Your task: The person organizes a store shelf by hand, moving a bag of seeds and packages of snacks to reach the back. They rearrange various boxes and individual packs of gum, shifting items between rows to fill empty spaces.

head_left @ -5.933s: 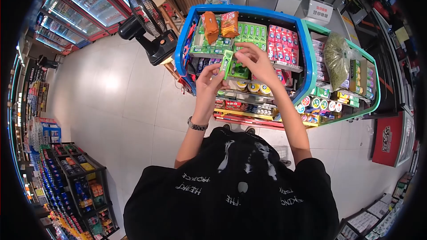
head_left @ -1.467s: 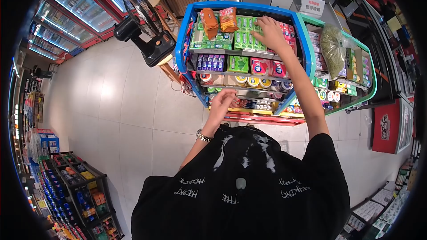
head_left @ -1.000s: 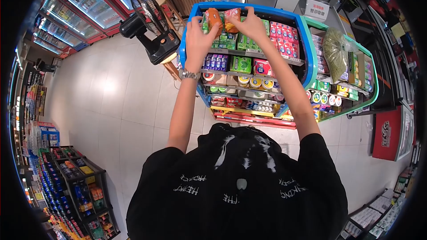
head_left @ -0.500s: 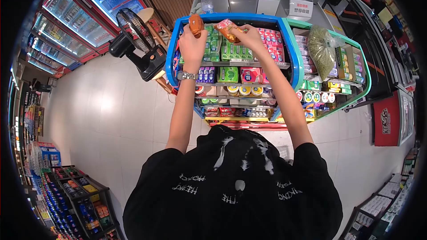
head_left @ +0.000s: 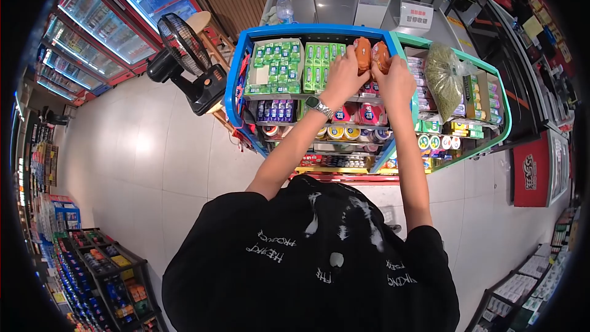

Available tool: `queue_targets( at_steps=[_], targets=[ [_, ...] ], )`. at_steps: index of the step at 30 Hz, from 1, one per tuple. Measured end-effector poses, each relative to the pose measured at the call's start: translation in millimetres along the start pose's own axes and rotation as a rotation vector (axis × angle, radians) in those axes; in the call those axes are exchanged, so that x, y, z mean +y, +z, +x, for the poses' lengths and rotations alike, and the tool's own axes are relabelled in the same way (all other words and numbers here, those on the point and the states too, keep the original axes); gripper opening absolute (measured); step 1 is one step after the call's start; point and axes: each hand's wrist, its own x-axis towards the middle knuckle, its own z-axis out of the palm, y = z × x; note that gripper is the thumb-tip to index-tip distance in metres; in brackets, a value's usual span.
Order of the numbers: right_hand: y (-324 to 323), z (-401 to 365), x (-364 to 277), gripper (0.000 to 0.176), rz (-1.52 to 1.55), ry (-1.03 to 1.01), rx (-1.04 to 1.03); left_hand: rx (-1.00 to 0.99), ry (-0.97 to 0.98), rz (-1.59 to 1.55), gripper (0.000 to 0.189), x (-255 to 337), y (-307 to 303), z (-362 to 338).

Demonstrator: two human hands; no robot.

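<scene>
My left hand point(head_left: 344, 77), below a wrist with a watch, is closed on an orange-brown packet point(head_left: 362, 54). Beside it, my right hand point(head_left: 394, 81) grips a second orange-brown packet point(head_left: 380, 55). Both packets are side by side over the right part of the blue-rimmed rack's top shelf, above the pink packs, which they and my hands mostly hide. Green-and-white gum packs point(head_left: 276, 64) fill a box at the shelf's left. Green packs point(head_left: 317, 66) stand in the middle, next to my left hand.
A green-rimmed rack point(head_left: 507, 95) adjoins on the right, with a clear bag of green grains point(head_left: 444, 80) on it. A black fan point(head_left: 187, 64) stands left. Behind are a counter with a water bottle point(head_left: 284, 9) and a sign point(head_left: 415, 15).
Both hands have moved right with their packets, the left one farther, and the packets are now close together. The green packs at the left are uncovered.
</scene>
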Motion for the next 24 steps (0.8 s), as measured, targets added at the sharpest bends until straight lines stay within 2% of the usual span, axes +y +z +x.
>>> queue_targets(
  at_steps=[2,4,5,7,8,9,10,11,12,13,14,17,20,22,24],
  targets=[
    [3.9,-4.7,5.5,0.040,-0.086,-0.020,-0.026,-0.049,0.002,-0.081,0.065,-8.1,-7.3,-0.5],
    [6.2,-8.4,6.9,0.036,-0.102,-0.092,0.069,-0.142,0.005,-0.247,0.064,-14.9,-20.3,-3.3],
    [6.7,-9.3,6.2,0.036,-0.098,-0.095,0.063,-0.054,0.050,-0.169,0.057,-23.3,-17.7,-3.8],
    [0.9,-9.1,-1.6,0.028,0.015,-0.117,0.228,-0.060,-0.012,-0.172,0.053,-36.7,-25.5,3.4],
    [0.6,-11.2,-5.4,0.028,0.021,-0.122,0.228,-0.066,-0.068,-0.178,0.049,-43.6,-30.8,8.2],
    [-0.4,-13.3,-9.5,0.024,0.164,-0.126,0.271,0.021,0.041,0.002,0.048,-51.2,-34.0,9.4],
    [-1.3,-13.6,-13.2,0.021,0.308,-0.132,0.313,0.031,0.039,0.005,0.048,-57.3,-36.0,14.0],
    [8.4,-17.4,-13.3,0.017,0.409,-0.165,0.329,-0.062,0.053,0.117,0.048,-62.9,-37.5,18.0],
    [13.5,-23.8,-15.0,0.017,0.415,-0.176,0.326,-0.157,0.064,0.229,0.048,-64.1,-41.5,21.6],
    [17.1,-31.2,-16.9,0.017,0.447,-0.217,0.274,-0.250,0.060,0.239,0.057,-65.2,-41.6,27.9],
    [24.4,-35.3,-17.0,0.017,0.478,-0.256,0.222,-0.243,0.054,0.242,0.057,-66.3,-39.4,33.9],
    [51.8,-45.0,-3.9,0.019,0.498,-0.333,0.277,-0.366,0.113,0.269,0.069,-69.5,-30.7,43.4],
    [58.7,-51.7,1.3,0.024,0.567,-0.299,0.282,-0.384,0.131,0.301,0.069,-66.5,-36.6,47.1],
    [54.9,-51.3,1.3,0.028,0.653,-0.114,0.179,-0.394,0.112,0.273,0.067,-68.8,-35.0,45.5],
    [57.3,-49.7,1.8,0.030,0.624,-0.183,0.209,-0.311,0.153,0.221,0.063,-74.8,-29.7,41.1]
  ],
)
